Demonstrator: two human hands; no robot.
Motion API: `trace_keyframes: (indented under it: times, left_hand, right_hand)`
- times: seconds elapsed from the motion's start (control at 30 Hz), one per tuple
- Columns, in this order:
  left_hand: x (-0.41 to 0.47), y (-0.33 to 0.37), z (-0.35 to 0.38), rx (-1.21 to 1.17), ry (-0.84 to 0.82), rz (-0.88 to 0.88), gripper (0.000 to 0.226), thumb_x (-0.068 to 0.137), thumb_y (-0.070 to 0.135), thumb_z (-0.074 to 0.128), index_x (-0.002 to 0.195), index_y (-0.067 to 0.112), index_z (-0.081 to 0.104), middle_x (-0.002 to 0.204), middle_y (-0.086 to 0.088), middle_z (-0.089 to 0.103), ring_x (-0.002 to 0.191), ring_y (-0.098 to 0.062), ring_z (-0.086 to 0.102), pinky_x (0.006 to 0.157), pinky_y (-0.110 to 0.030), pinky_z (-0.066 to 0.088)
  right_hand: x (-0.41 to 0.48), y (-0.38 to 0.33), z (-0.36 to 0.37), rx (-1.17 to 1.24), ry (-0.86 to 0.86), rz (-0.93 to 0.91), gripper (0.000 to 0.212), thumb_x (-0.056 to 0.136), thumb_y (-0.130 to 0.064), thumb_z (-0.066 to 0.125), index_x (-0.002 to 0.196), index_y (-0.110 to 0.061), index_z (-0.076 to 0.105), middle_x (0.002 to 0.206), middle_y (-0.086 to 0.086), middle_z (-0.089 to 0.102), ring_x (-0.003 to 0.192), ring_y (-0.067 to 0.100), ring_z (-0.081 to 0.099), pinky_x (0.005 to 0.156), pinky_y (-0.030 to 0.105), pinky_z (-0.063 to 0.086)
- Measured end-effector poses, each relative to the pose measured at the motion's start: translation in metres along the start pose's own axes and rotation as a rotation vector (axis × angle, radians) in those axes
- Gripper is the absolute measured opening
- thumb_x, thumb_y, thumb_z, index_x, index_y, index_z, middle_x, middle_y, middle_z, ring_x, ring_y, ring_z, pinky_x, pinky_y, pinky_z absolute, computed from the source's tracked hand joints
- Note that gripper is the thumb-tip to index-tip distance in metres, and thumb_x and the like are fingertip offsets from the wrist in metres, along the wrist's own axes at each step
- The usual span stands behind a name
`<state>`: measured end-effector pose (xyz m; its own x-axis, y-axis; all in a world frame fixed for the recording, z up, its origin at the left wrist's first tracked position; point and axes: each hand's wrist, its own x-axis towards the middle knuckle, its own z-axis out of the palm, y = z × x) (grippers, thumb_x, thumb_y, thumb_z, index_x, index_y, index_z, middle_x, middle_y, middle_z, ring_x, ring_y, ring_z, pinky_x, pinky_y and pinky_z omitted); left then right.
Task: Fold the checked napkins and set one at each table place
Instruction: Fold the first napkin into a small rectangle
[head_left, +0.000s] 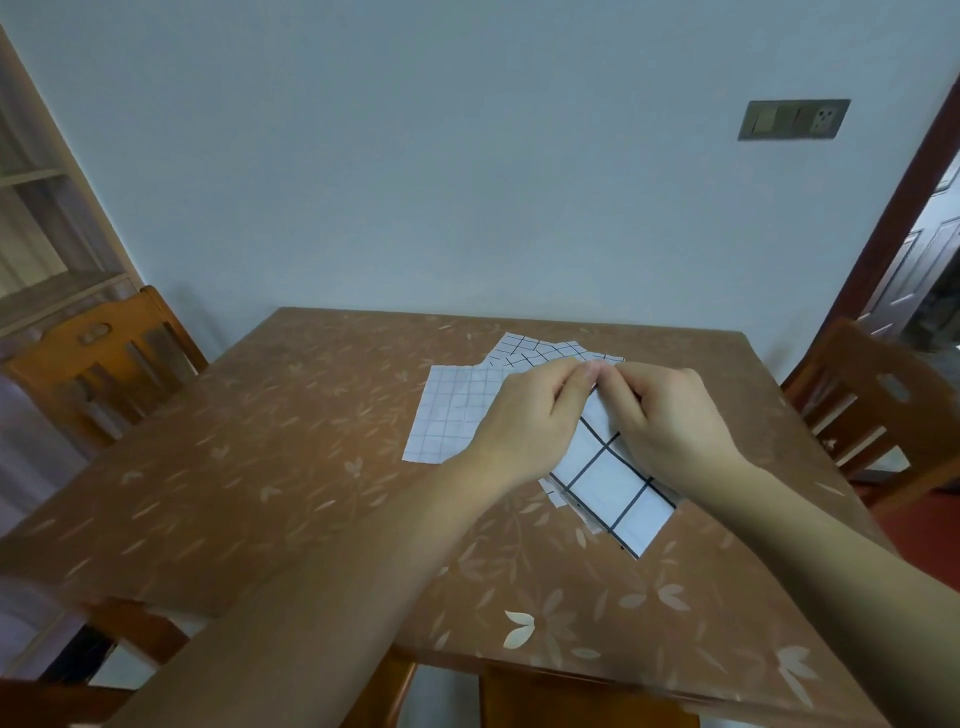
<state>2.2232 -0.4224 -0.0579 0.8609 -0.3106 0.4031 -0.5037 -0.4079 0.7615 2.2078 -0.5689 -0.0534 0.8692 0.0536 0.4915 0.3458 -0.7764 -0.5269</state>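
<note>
Checked napkin (613, 486) mid-fold at table (234, 467) centre, large-check face up, near corner toward us. We pinch its far edge: left hand (524, 421) and right hand (670, 421) closed on cloth, fingers (584, 376) touching. More napkins (452, 410) lie beneath, overlapping. Risks, we judge: corners drift before crease, fold goes skew; pinch catches lower sheet, drags pile. No place set yet; chairs (104, 358) wait either side.

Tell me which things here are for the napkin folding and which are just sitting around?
For the job:
- napkin being folded, pinched by the left hand and right hand
- other checked napkins lying behind it
- table, where they go

Just around:
- left chair
- right chair
- wall socket panel
- shelves
</note>
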Motion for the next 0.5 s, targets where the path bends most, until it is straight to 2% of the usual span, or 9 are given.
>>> trace_keyframes:
  times: [0.1, 0.17, 0.27, 0.33, 0.43, 0.5]
  left_hand:
    - [0.002, 0.000, 0.002, 0.040, 0.041, 0.025, 0.041, 0.103, 0.030, 0.042, 0.062, 0.029, 0.039, 0.053, 0.009, 0.040, 0.054, -0.011, 0.037, 0.055, -0.034, 0.033]
    - [0.002, -0.001, 0.001, 0.075, 0.086, 0.047, 0.037, 0.103, 0.027, 0.042, 0.067, 0.021, 0.043, 0.056, 0.003, 0.044, 0.056, -0.014, 0.039, 0.056, -0.035, 0.035]
    - [0.003, -0.006, -0.003, 0.077, 0.226, 0.082, 0.031, 0.103, 0.024, 0.042, 0.073, 0.018, 0.047, 0.055, 0.008, 0.043, 0.054, -0.010, 0.040, 0.050, -0.021, 0.030]
    - [0.003, -0.009, -0.007, 0.080, 0.288, 0.085, 0.032, 0.103, 0.022, 0.042, 0.072, 0.017, 0.048, 0.053, 0.010, 0.040, 0.052, -0.009, 0.038, 0.049, -0.019, 0.028]
    - [0.000, -0.010, -0.008, 0.091, 0.300, 0.037, 0.038, 0.103, 0.025, 0.042, 0.066, 0.033, 0.042, 0.051, 0.012, 0.042, 0.052, -0.006, 0.041, 0.050, -0.018, 0.027]
    - [-0.001, -0.010, -0.013, 0.031, 0.220, -0.051, 0.038, 0.103, 0.033, 0.042, 0.064, 0.034, 0.042, 0.053, 0.013, 0.043, 0.052, -0.006, 0.039, 0.053, -0.021, 0.028]
  right_hand:
    - [-0.002, 0.005, -0.002, 0.117, -0.002, 0.033, 0.052, 0.101, -0.032, 0.042, 0.055, -0.018, 0.026, 0.048, -0.005, 0.025, 0.047, 0.011, 0.024, 0.048, 0.027, 0.020]
    - [-0.004, 0.007, -0.006, 0.172, -0.031, 0.060, 0.051, 0.101, -0.035, 0.043, 0.056, -0.017, 0.026, 0.051, -0.004, 0.025, 0.047, 0.010, 0.024, 0.047, 0.025, 0.021]
    - [-0.007, 0.014, -0.010, 0.127, -0.098, 0.043, 0.054, 0.099, -0.038, 0.045, 0.054, -0.016, 0.025, 0.048, 0.000, 0.027, 0.043, 0.010, 0.025, 0.045, 0.023, 0.022]
    - [-0.009, 0.017, -0.010, 0.099, -0.088, 0.027, 0.056, 0.098, -0.038, 0.047, 0.052, -0.015, 0.024, 0.045, 0.001, 0.026, 0.042, 0.011, 0.025, 0.046, 0.025, 0.020]
    - [-0.008, 0.018, -0.009, 0.089, -0.065, 0.020, 0.058, 0.097, -0.037, 0.051, 0.050, -0.016, 0.023, 0.044, 0.000, 0.024, 0.043, 0.012, 0.023, 0.045, 0.024, 0.018]
    - [-0.007, 0.018, -0.012, 0.075, -0.088, 0.002, 0.058, 0.096, -0.036, 0.053, 0.050, -0.016, 0.024, 0.043, -0.002, 0.024, 0.042, 0.012, 0.023, 0.044, 0.023, 0.018]
